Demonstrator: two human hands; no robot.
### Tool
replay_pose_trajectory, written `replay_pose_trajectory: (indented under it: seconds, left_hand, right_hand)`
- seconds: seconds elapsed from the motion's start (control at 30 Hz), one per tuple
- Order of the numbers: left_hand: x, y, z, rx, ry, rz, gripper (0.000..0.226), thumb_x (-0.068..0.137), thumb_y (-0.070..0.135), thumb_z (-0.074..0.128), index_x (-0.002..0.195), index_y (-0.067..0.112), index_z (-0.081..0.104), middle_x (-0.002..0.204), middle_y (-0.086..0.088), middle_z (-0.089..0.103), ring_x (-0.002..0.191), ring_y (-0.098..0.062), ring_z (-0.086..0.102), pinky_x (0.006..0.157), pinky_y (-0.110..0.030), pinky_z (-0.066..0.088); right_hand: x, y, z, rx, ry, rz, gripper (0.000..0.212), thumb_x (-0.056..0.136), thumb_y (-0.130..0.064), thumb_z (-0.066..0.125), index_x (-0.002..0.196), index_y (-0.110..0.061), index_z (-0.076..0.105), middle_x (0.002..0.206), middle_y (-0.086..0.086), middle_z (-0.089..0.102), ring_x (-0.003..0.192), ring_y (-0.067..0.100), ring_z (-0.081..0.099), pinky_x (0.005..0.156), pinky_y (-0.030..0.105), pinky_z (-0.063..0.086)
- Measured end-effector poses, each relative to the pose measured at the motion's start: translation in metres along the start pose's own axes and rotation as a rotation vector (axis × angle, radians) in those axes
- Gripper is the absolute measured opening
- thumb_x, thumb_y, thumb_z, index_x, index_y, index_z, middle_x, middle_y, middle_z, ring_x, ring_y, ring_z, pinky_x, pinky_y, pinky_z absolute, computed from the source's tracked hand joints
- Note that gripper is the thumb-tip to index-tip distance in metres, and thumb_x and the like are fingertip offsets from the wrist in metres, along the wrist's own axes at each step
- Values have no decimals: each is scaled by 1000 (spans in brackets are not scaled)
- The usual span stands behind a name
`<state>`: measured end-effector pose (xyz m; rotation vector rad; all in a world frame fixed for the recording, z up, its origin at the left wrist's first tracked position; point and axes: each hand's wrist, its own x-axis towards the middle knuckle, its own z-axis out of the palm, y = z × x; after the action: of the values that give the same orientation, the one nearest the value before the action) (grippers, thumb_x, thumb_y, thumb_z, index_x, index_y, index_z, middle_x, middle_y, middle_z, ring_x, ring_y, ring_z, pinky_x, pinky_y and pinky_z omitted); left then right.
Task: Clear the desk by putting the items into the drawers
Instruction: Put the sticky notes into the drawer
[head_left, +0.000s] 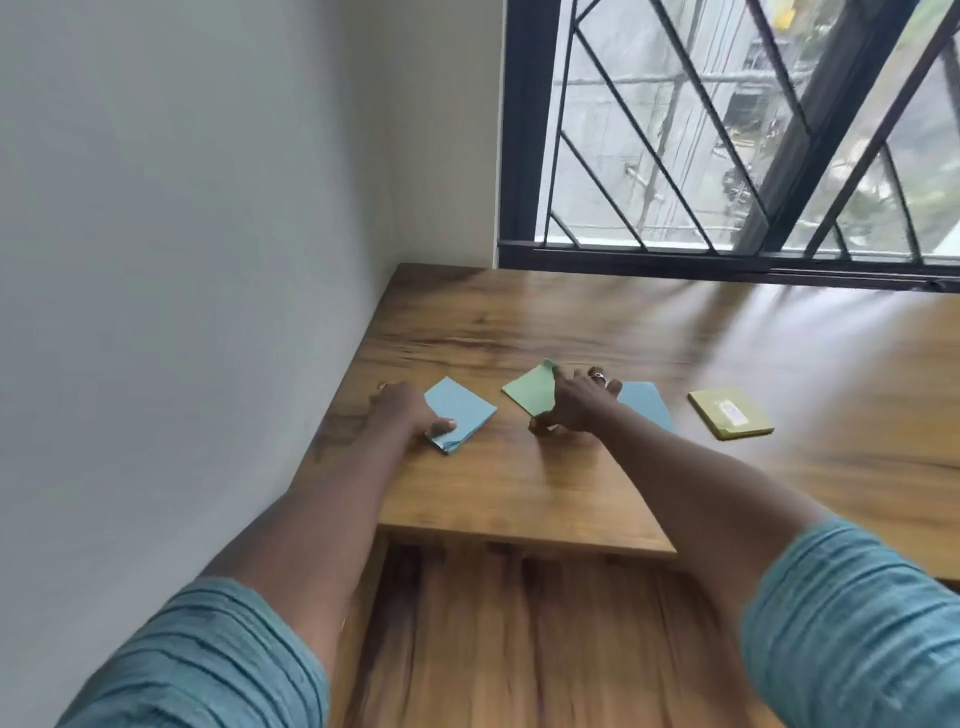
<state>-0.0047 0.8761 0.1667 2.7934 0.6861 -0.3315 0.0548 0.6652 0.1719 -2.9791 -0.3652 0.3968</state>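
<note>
Several sticky-note pads lie in a row on the wooden desk (519, 322). My left hand (402, 413) holds the light blue pad (460, 413) at its near left corner, thumb on top. My right hand (576, 405) pinches the green pad (532, 389), which is tilted up off the desk. Behind my right wrist lies a darker blue pad (647, 405), partly hidden. A yellow pad (730, 413) lies flat furthest right. No drawer is plainly in view.
A white wall (208, 260) runs along the desk's left edge. A barred window (727, 130) stands behind the desk. Below the desk's front edge is a wooden panel (519, 639).
</note>
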Motion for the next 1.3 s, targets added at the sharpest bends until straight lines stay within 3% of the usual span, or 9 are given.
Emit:
replay_pose_trajectory:
  seconds: [0.17,0.4,0.5,0.63,0.77,0.87,1.0,1.1,1.3]
  left_hand:
    - [4,-3,-1,-213,-104,-94,100,68,49,79,142,2,29,146,-11,37,136,-28,36,107,-37,38]
    - [-15,-10,9,-384,-73,-108,79,74,38,78,135,2,41,139,-13,48,129,-28,44,105,-37,40]
    - [-32,-14,14,-617,5,-132,70,82,26,72,137,2,37,140,-16,46,127,-30,46,100,-36,42]
    - [-68,-24,18,-986,61,-198,49,88,12,64,131,6,42,132,-12,52,113,-30,57,76,-41,57]
    - [-118,-39,29,-1016,142,-229,45,87,15,65,128,7,47,127,-11,58,113,-32,59,94,-43,51]
    - [-163,-52,49,-1060,82,-250,40,87,13,65,124,5,49,123,-12,59,107,-34,62,86,-41,55]
    - [-222,-68,86,-969,9,-235,47,88,12,63,131,11,45,125,-11,58,110,-29,60,92,-44,53]
    - [-255,-78,114,-898,-34,-281,39,90,14,61,126,7,47,125,-13,57,111,-29,59,93,-44,53]
    - [-281,-95,159,-880,-92,-381,38,92,9,58,127,4,45,123,-15,57,95,-24,60,60,-24,49]
  right_hand:
    - [9,-9,-7,24,-67,69,99,57,-51,83,133,-15,31,135,14,44,128,36,34,95,45,31]
    - [-11,-21,4,170,-16,59,88,61,-30,86,129,-11,33,132,15,31,124,39,39,103,46,38]
    - [-27,-21,13,232,40,9,73,72,-20,78,127,-12,31,128,18,30,118,41,44,99,43,43]
    - [-62,-20,17,350,166,-22,41,84,-5,58,119,-10,37,107,18,53,99,35,56,71,32,41]
    - [-112,-17,18,632,215,-40,46,82,4,54,125,-10,45,111,20,60,98,32,58,67,27,39]
    - [-155,-9,25,680,224,-75,49,84,3,54,129,-15,48,116,16,61,101,29,59,67,23,35]
    - [-202,5,46,656,105,-113,45,87,-1,54,129,-16,51,117,15,63,99,26,60,69,27,41]
    - [-228,15,67,567,-14,-140,46,86,-4,58,131,-13,52,126,14,60,112,25,58,87,27,44]
    - [-252,19,112,407,-322,-183,49,85,-7,61,132,-16,53,129,6,59,118,21,55,88,20,38]
